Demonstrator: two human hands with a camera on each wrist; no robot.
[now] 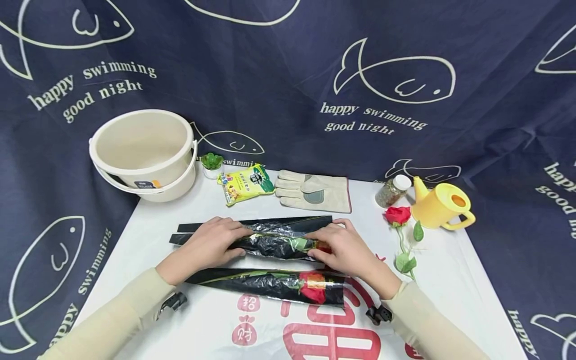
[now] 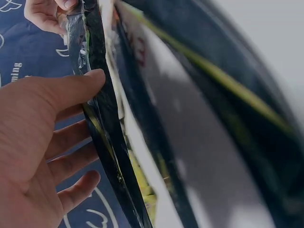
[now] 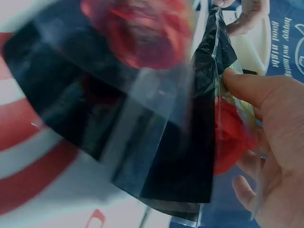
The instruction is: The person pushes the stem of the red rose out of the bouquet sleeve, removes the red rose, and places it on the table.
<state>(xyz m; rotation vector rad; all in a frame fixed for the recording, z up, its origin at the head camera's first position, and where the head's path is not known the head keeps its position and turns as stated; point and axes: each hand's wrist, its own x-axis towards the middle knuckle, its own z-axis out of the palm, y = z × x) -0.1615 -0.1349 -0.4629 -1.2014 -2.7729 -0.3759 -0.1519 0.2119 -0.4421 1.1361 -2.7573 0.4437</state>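
Both hands grip one red rose in a black and clear plastic sleeve point(image 1: 270, 246), lying crosswise in the head view. My left hand point(image 1: 209, 244) holds its stem end, thumb on the near side and fingers on the far side, as the left wrist view shows. At the bloom end, my right hand point(image 1: 344, 249) pinches the sleeve between thumb and fingers; the red bloom point(image 3: 230, 135) shows beside them in the right wrist view. A second wrapped rose point(image 1: 252, 281) lies nearer the body. Behind the held one lies another black sleeve point(image 1: 288, 225), partly covered by it and the hands.
A beige bucket point(image 1: 180, 181) stands at the back left, beside a small potted plant point(image 1: 212, 162). A yellow packet point(image 1: 247, 185) and work gloves point(image 1: 333, 195) lie along the back. Rightward are a white-capped jar point(image 1: 386, 195), an unwrapped rose point(image 1: 398, 215) and a yellow watering can point(image 1: 434, 207).
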